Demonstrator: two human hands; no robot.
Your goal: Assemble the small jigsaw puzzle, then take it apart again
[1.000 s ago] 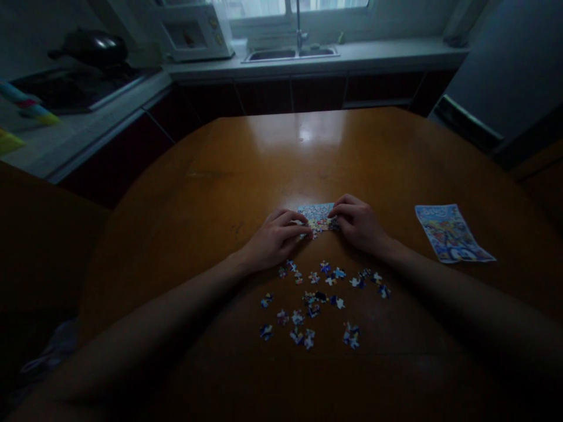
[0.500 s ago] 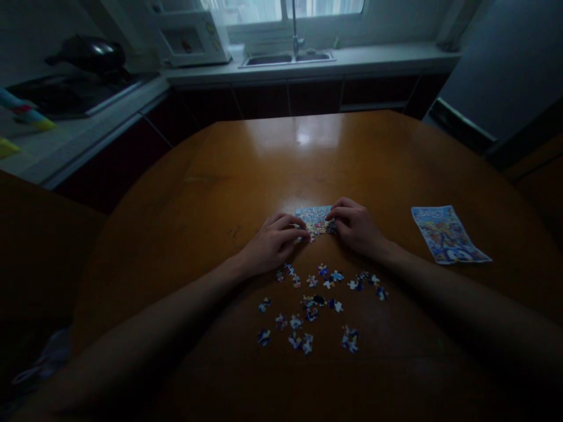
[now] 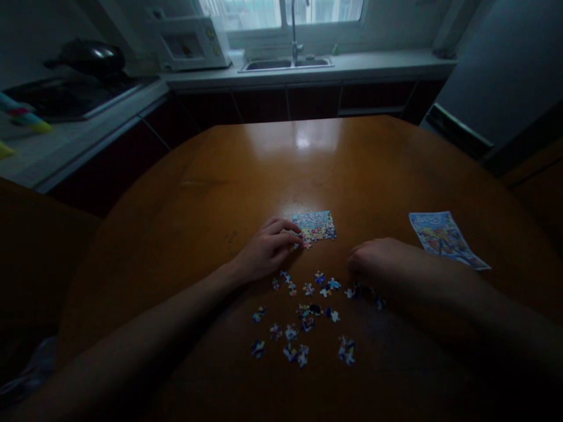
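Observation:
A partly joined jigsaw puzzle (image 3: 314, 224) lies flat on the wooden table, mostly pale blue along its far side, with an uneven near edge. My left hand (image 3: 271, 245) rests at its left edge, fingers loosely bent and spread, the tips touching the border pieces. To the right of the puzzle, my right hand (image 3: 373, 257) hovers low over a group of loose jigsaw pieces (image 3: 350, 292). Its fingers point down and are hidden behind the back of the hand. More loose pieces (image 3: 308, 323) are scattered nearer to me, several showing pale backs.
A printed picture sheet (image 3: 444, 234) lies on the right of the table (image 3: 246, 170), partly behind my right forearm. Beyond the table's far edge are a counter with a sink (image 3: 288, 64), a microwave (image 3: 189, 47) and a stove with a dark pan (image 3: 92, 57).
My right hand has left the puzzle's right edge and moved right and nearer to me, over the loose pieces. My left hand stays at the puzzle's left edge. The view has shifted slightly.

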